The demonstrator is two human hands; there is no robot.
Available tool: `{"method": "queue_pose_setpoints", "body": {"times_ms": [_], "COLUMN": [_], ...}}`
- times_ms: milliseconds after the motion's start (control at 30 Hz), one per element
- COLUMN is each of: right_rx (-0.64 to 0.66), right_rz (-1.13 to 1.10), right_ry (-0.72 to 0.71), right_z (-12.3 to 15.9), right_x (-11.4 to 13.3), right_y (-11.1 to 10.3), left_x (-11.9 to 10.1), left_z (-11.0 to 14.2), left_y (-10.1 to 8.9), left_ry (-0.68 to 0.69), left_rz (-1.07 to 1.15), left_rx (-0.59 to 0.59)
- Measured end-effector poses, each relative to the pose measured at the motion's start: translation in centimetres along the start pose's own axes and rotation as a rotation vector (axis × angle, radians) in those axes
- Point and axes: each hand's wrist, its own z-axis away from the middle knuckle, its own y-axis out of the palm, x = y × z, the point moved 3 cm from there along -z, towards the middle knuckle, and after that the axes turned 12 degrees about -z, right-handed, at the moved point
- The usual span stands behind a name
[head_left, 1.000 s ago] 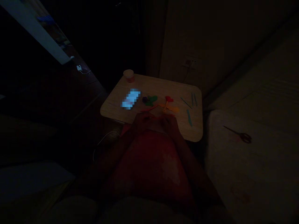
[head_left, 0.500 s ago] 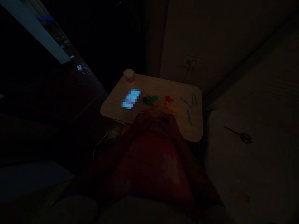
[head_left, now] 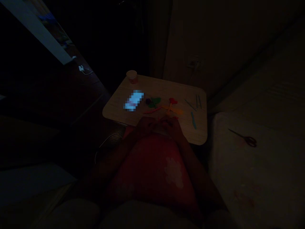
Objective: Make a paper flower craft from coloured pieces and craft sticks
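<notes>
My left hand point(head_left: 144, 125), right hand point(head_left: 173, 126): table's point(head_left: 154, 84) near edge | grip: can't tell | red strip point(head_left: 152, 111): likely soft; I'd pinch mid-length

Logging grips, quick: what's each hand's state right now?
Left hand: fingers curled; too dark to tell any hold.
Right hand: fingers curled; its hold cannot be told either.

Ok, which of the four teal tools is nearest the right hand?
The broad teal tool, lowest in the picture; the other three are thinner and lie farther back.
</notes>
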Motion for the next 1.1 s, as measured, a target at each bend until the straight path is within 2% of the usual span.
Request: {"method": "queue_pose_setpoints", "body": {"times_ms": [167, 400, 633, 867, 1100], "right_rx": [-0.044, -0.03, -0.099, -0.02, 0.023], "right_rz": [0.002, 0.158, 0.216, 0.201, 0.269], "right_ry": [0.073, -0.055, -0.098, -0.08, -0.088], "right_z": [0.06, -0.15, -0.16, -0.23, -0.28], "right_x": [-0.38, -0.2, -0.28, -0.19, -0.27], "right_y": [0.1, -0.05, -0.3, -0.13, 0.02], "left_x": [0.14, -0.11, -0.73, -0.61, -0.57], "left_z": [-0.08, -0.27, -0.15, -0.33, -0.29], "left_y": [0.07, -0.1, -0.73, -0.7, -0.52], "left_ry": [-0.001, -0.012, -0.041, 0.009, 0.008], "left_rz": [0.01, 0.055, 0.093, 0.017, -0.009], "left_rx": [-0.007, -0.031, -0.076, -0.109, -0.083]}}
